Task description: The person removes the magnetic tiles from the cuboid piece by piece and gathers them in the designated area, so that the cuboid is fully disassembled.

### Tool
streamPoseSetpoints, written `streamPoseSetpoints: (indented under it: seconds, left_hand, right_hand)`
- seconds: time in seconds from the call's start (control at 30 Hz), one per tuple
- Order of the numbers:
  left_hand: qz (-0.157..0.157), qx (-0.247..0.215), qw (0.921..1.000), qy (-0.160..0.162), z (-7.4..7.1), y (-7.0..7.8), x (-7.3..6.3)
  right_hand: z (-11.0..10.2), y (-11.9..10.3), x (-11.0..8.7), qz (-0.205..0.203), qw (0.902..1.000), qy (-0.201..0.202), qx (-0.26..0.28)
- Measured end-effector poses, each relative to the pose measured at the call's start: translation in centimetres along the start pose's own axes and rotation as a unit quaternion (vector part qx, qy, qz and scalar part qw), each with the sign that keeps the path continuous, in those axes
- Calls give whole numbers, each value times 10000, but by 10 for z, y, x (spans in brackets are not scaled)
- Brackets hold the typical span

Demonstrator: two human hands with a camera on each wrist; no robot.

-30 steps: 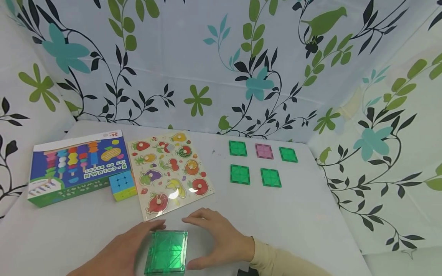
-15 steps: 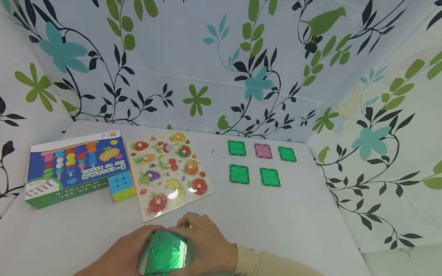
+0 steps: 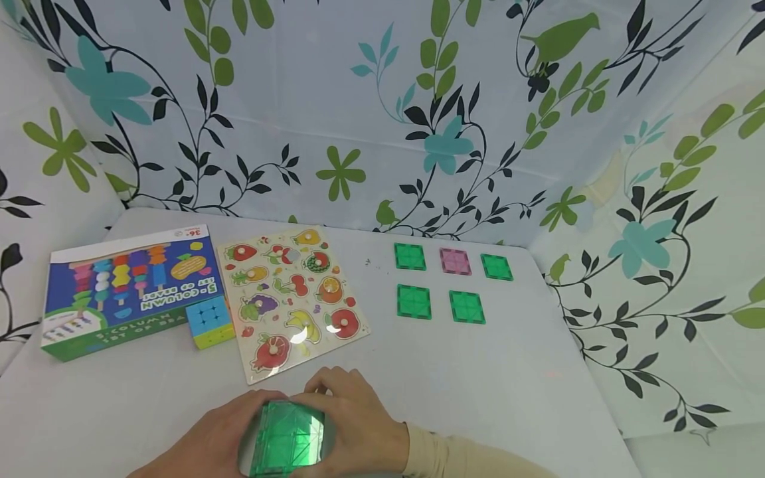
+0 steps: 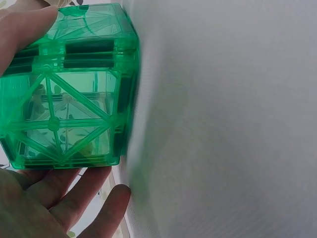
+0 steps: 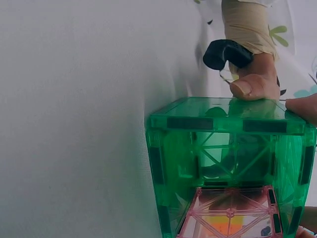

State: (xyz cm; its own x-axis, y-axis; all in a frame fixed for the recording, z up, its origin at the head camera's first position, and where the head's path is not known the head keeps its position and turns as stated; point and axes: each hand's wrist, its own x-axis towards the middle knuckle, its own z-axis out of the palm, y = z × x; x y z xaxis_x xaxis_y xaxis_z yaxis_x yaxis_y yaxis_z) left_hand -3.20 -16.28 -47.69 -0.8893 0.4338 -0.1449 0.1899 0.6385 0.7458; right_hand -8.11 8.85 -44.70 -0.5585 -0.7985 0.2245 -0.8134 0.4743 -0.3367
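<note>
White worktop (image 3: 508,398): stretches beneath and around the fruit board (image 3: 269,325).
Blue box (image 3: 131,285): flat, just left of the fruit board.
Fruit board: flat, covered with fruit pieces.
Left hand (image 3: 209,428): near side of the fruit board, grip clamped on the green block (image 3: 289,438).
Right hand (image 3: 361,425): opposite, grip also clamped on it.
Green block: clear panels joined, near side of the fruit board, between both hands.
Puzzle cube (image 3: 209,318): at the fruit board's left edge.
Loose tiles: four green tiles (image 3: 413,302) and one pink tile (image 3: 455,261), apart, right of the fruit board.
</note>
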Motion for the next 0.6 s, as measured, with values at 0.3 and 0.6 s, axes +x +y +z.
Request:
streamPoseSetpoints:
  seconds: [0.3,0.6]
  left_hand:
    - [59,146,9997,182,1,0,0]
    - [47,150,9997,185,2,0,0]
  right_hand:
    - [3,0,1,30,9999,108,45]
    - [5,-2,-1,259,9980,126,559]
